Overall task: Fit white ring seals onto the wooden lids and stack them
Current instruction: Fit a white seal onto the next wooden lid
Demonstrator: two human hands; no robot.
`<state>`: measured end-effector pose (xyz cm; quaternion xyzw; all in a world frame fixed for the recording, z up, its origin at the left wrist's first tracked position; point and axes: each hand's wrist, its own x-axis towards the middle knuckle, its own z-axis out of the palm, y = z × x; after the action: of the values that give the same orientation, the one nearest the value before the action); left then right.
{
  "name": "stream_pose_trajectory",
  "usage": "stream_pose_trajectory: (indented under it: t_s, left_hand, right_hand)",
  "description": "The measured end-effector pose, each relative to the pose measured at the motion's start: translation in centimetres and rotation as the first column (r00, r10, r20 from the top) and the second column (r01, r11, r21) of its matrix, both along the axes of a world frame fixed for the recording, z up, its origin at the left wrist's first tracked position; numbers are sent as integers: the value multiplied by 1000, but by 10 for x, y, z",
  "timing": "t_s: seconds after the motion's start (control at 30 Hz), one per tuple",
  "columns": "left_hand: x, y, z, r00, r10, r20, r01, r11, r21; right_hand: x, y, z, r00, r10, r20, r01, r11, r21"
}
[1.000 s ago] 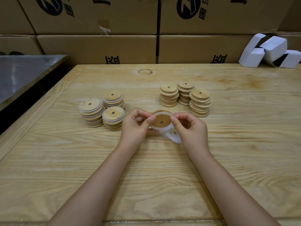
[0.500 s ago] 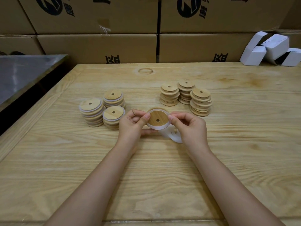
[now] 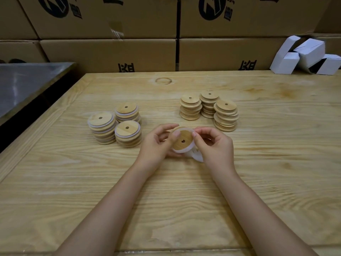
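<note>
Head view: your left hand (image 3: 156,143) and right hand (image 3: 215,145) both pinch the round, centre-holed wooden lid (image 3: 183,139), its soft white ring seal (image 3: 181,150) hugging the rim, just above the grainy wooden table (image 3: 184,200) between sealed stacks (image 3: 127,133) and bare stacks (image 3: 225,115).

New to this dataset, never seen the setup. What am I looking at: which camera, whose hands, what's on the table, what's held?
No machine here: a person works bare-handed, and the view comes from a wide-angle camera on their head, looking down. The left hand grips a wooden lid; the right hand pinches a white ring seal at the lid's top edge. More white rings show under the right hand. On the wooden table: three stacks with seals on the left, three bare stacks on the right. Cardboard boxes stand behind.
</note>
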<state>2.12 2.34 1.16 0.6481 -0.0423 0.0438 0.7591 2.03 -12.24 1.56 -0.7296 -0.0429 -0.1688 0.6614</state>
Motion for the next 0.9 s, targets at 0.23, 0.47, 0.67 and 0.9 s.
stream_pose_trajectory:
  t_s: [0.23,0.47,0.67,0.9]
  left_hand:
    - [-1,-3,-3,998,46,34,-47,998,46]
    - [3,-1,-5,995,82,59,-84,996,31]
    - [5,3,-4,993,118,14,-117,992,-38]
    - [4,3,-3,997,78,-25,-80,994,-81]
  right_hand:
    - [-1,2,-2,1000,-1,2,2,995,-101]
    - [-1,3,-3,998,25,-59,-25,1000,9]
    - [2,7,1,995,83,-53,-79,993,84]
    - [0,6,1,991,120,-61,-119,993,25]
